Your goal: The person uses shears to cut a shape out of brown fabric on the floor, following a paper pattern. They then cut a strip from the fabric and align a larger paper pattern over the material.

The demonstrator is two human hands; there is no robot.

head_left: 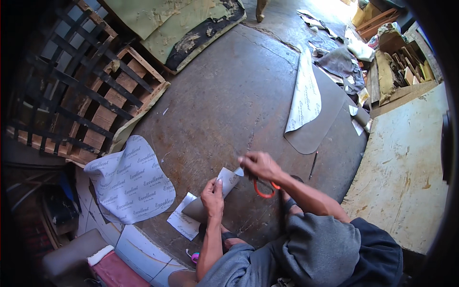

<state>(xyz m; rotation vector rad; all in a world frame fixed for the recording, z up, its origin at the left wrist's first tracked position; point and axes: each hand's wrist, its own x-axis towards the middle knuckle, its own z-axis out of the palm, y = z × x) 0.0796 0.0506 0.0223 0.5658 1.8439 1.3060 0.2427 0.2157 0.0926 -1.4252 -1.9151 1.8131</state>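
My left hand (213, 196) is closed on a curled piece of upholstery sheet (196, 208), grey on one face and white with dark print on the other. My right hand (260, 165), slightly blurred, is held just right of its upper end. At its bent fingertips is a small pale strip (239, 171); whether this still joins the sheet I cannot tell. Orange-handled scissors (264, 192) show just under the right hand; their blades are hidden, and I cannot tell if the hand touches them.
A larger printed sheet (134, 184) lies to the left. At right, a grey sheet (311, 131) with a folded printed flap lies near a pencil (313, 165). A wooden frame with black webbing (105, 95) stands left. A worn board (397, 167) borders the right. Scraps (339, 64) lie behind.
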